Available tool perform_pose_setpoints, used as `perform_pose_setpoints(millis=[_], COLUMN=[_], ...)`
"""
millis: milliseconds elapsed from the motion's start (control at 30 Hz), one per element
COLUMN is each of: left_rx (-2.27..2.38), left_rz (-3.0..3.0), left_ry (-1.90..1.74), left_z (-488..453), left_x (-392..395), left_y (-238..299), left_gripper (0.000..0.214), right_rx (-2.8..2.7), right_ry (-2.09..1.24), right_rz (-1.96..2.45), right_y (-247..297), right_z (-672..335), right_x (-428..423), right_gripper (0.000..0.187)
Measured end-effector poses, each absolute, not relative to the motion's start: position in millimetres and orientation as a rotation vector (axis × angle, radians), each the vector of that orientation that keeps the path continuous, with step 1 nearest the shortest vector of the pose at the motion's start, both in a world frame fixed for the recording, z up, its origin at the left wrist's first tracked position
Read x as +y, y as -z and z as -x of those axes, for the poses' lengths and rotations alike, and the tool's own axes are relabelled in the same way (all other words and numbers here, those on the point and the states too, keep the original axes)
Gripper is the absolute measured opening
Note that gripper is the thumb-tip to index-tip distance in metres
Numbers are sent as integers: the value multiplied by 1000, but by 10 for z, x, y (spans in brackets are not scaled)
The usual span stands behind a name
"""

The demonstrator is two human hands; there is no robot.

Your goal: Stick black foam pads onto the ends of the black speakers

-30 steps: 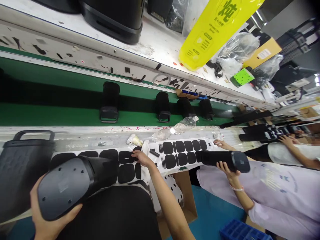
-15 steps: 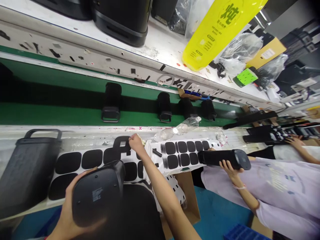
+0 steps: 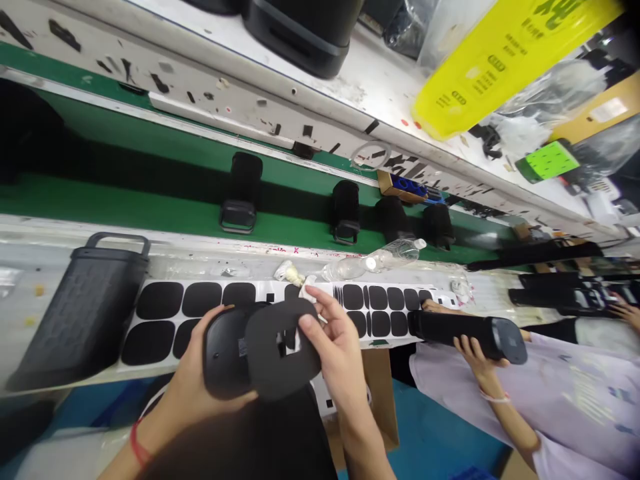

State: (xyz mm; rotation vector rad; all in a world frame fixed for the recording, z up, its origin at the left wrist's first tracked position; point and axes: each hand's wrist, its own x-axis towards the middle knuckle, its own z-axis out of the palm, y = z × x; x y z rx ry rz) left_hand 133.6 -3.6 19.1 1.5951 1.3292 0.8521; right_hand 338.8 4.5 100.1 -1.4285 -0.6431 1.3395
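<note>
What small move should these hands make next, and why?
Probably slide the black pad toward the left hand and line it up with the end face of the dark device: the right hand holds the pad before that face, their rounded outlines look alike, and in this view they overlap only partly.

Illumination: bright on the white shelf; light source not identifiable. Shadow: a dark band runs lengthwise along the green belt; its near edge is lighter. Glare: small highlights on the clear bottle near the far edge of the bench. Contrast: the black pad shows little surface detail. Distortion: wide-angle stretch toward the shelf's right end. Focus: soft beyond the bench's near left corner.
</note>
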Motion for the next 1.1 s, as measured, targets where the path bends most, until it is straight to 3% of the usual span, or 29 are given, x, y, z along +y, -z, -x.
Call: perform_pose_setpoints(millis=[67,300,467,600,767,1100], left_rx=[1365,1361,1336,1299,1147,1011], left_rz=[-1587,-1573,-1552,-1606,-1691,-1775], left_ry=[-847,-828,-818,-831,-837,-874], left_z=[-1310,-1259,-1289,-1325,-1334,-1337], left_x=[-41,-70,-77,-81,-112,-106], left_y=[-184,-158,-135,-108,46,105], left_gripper=[101,105,109,108,115,99], right_rx=[-508,-361,-310,-555,-977,-972], right_ry=[-1291,-1281,-1291,-1340,-1215,-1241], right_rz=[1437,1326,1319,1412,1555,1653], right_y=[-929,-798,-830,-850,-838,-805], right_z=[-3450,-3641,-3464,-3247,-3128,-3227], right_x=[64,134,98,27,-71,-168], right_gripper=[52,30,34,35,19,21])
